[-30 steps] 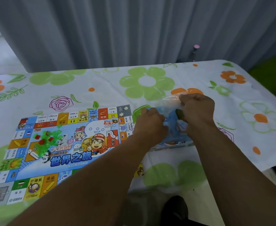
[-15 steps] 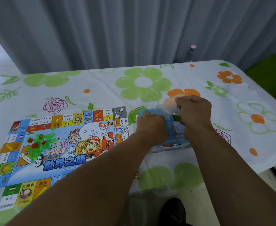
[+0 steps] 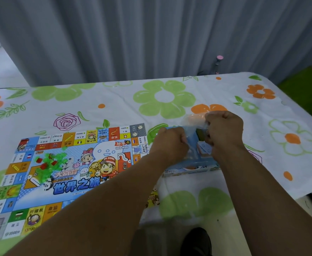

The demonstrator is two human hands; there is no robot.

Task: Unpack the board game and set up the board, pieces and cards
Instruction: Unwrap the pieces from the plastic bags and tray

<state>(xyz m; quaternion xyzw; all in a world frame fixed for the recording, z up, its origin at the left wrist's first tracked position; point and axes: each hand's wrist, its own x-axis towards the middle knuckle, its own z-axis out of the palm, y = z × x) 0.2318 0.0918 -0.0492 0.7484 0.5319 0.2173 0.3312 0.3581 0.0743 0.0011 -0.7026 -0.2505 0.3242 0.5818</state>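
Change: barely anything in the last second, both hands stay bunched on the small clear plastic packet [image 3: 193, 139], which looks unopened
Meaning: my guess is the contents are still sealed, so setup is stuck on tearing this wrap
Left hand [image 3: 170, 143]: fingers curled, pinching the packet's left edge, forearm reaching up from the bottom
Right hand [image 3: 224, 130]: fisted round the packet's right side, knuckles up, close to the left
Packet spot: held just over the flat blue cardboard game box [image 3: 190, 167]
Board: the colourful printed game board [image 3: 74, 182] lies flat on the flower-print surface [image 3: 114, 100], with 1 heap of green and red plastic houses [image 3: 50, 161] on it
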